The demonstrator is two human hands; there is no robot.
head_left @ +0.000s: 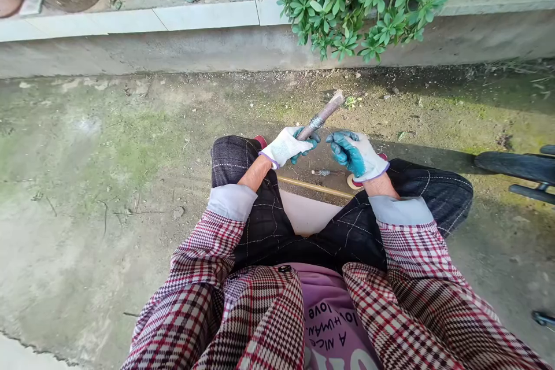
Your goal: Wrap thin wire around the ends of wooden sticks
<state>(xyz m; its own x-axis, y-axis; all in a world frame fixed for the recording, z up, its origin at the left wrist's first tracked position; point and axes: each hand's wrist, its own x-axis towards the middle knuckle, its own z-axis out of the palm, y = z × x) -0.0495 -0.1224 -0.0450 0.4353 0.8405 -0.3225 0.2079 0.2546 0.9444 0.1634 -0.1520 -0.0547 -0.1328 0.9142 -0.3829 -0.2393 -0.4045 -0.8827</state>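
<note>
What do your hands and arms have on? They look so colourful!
Your left hand and right hand wear white knit work gloves with a blue-green rubbery coating on the palms and fingers, and purple edging at the wrists. The sleeves belong to a red, white and dark plaid jacket, with pale grey cuffs turned back.

The stick (pixel 323 115) in the left hand (pixel 284 147) looked like rough, matt wood, bound near its middle with a band of silvery metal (pixel 317 122). The glove (pixel 347 153) on the right hand (pixel 359 159) was white knit cloth with a glossy teal rubber coating. At six o'clock from the hands lay a smooth, pale wooden rod (pixel 314 187), and at nine o'clock the concrete ground (pixel 87 185) was rough, matt and mossy.
</note>
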